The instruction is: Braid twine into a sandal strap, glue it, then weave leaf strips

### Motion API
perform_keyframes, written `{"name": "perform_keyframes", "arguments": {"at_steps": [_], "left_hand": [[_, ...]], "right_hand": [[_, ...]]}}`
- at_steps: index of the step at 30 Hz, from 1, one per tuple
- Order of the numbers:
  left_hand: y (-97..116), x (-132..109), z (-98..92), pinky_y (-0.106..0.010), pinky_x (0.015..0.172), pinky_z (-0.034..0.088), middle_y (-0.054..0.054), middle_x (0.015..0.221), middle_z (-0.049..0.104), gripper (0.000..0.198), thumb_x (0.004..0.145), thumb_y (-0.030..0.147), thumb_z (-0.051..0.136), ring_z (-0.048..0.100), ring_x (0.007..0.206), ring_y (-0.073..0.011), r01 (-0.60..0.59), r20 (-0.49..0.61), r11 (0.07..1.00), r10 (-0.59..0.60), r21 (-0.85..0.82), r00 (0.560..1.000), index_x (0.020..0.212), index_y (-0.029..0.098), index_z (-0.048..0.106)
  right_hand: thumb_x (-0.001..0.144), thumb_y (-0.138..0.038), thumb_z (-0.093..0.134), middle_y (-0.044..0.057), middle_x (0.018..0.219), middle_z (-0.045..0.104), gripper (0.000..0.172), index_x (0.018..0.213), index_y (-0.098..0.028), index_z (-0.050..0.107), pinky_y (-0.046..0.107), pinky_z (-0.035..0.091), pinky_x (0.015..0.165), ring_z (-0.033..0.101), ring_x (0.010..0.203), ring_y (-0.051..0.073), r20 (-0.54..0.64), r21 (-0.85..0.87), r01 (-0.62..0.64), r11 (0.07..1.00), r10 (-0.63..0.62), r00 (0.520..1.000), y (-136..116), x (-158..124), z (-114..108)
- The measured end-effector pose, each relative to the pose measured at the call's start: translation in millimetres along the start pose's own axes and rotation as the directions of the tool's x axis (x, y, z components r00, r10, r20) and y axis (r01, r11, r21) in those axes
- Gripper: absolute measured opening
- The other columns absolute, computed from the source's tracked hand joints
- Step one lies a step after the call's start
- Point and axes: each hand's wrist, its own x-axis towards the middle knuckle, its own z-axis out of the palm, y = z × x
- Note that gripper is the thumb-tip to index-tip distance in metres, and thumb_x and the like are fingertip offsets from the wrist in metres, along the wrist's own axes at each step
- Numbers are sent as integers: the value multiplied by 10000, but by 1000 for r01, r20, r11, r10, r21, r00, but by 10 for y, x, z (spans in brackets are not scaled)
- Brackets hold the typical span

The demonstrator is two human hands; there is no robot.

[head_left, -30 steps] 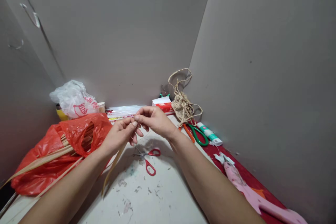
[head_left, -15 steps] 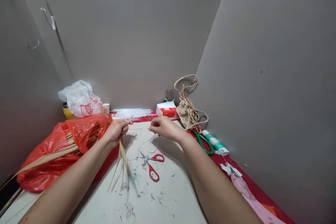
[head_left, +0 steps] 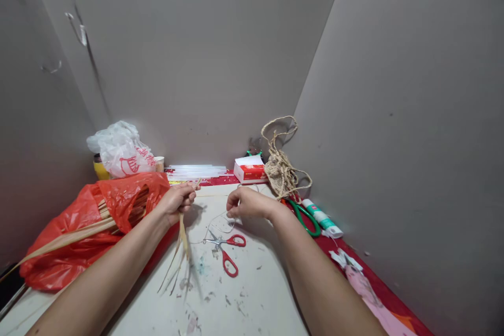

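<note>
My left hand (head_left: 180, 202) is closed around a small bundle of pale dried leaf strips (head_left: 182, 239). Their loose, split ends hang down below the fist, and a short end pokes out above the fingers. To the right of it, my right hand (head_left: 243, 202) is pinched, with a thin white thread (head_left: 216, 216) at its fingertips. That thread curls over the white tabletop (head_left: 212, 304) below the hand. Red-handled scissors (head_left: 228, 249) lie slightly spread between and below both hands, touching neither.
A red plastic bag (head_left: 94, 241) of dried strips lies at the left, before a white plastic bag (head_left: 122, 149). White sticks (head_left: 197, 171), a red-and-white box (head_left: 250, 170) and coiled rope (head_left: 282, 173) line the back. Green-handled scissors (head_left: 307, 220) and a roll (head_left: 325, 220) lie right.
My right hand has moved slightly down, toward the thread on the table. My left hand still grips the strips, whose hanging ends have swung a little left.
</note>
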Motion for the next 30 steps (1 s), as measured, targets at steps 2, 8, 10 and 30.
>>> {"name": "perform_keyframes", "arguments": {"at_steps": [2,8,10,30], "left_hand": [[-1,2,-8,-112,332,104,77,481,442,84,724,164,614,197,331,4,-2,14,1000,2,1,1000,780,114,578],[-29,24,-33,-119,338,104,49,556,506,147,709,191,669,217,340,14,-18,48,1000,18,8,999,808,95,616],[-34,25,-28,-122,339,103,46,563,512,162,700,203,687,220,341,16,-25,49,1000,25,11,998,798,93,621],[-58,19,16,-120,344,97,120,476,269,127,659,193,647,175,357,0,14,55,1000,-14,3,998,666,114,549]], "right_hand": [[634,-224,696,16,698,683,92,704,-166,702,225,403,578,577,644,141,18,13,11,1000,-11,1000,-5,-4,0],[646,-179,650,23,696,679,83,711,-149,690,214,405,569,572,631,131,8,52,28,998,-28,1000,-67,-29,-18],[659,-149,604,28,688,668,87,702,-140,679,216,400,569,566,629,130,-25,50,25,998,-24,999,-87,-34,-23],[669,-200,622,10,606,623,61,638,-155,650,217,340,516,510,564,118,-45,-106,-18,994,13,999,-56,1,41]]}}
